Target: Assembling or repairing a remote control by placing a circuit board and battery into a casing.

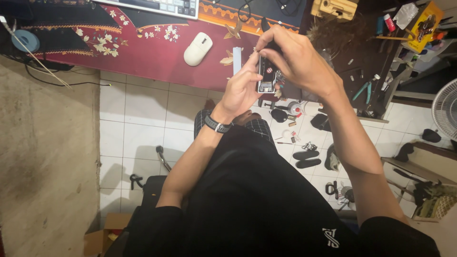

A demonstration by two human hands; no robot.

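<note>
**Q:** What are the two hands doing?

**A:** Both meet in the upper middle of the frame, over the edge of a desk. The left hand (242, 88) rises from the lower centre, a dark watch (217, 124) on its wrist. Its fingers are curled around the left side of a small opened electronic device (266, 76), a narrow dark rectangle with its inner parts showing. The right hand (297, 59) comes in from the lower right and arches over the top of the device, its fingers bent and pinched closed on the upper end. So the device is held between both hands, in the air, just right of centre near the top.

**Q:** What lies around them?

**A:** To the left of the hands, a white computer mouse (198, 48) rests on a dark red desk mat (143, 52) with a flower pattern. The lower edge of a keyboard (162, 6) shows at the top edge. In the upper right, a dark workbench (362, 62) is cluttered, with teal-handled pliers (362, 90) near its front edge. Below the hands is a white tiled floor (138, 123) with small loose objects and a pair of black sandals (306, 159) right of centre. A white fan (446, 114) shows at the right edge. The person's black shirt fills the bottom of the frame.
</note>
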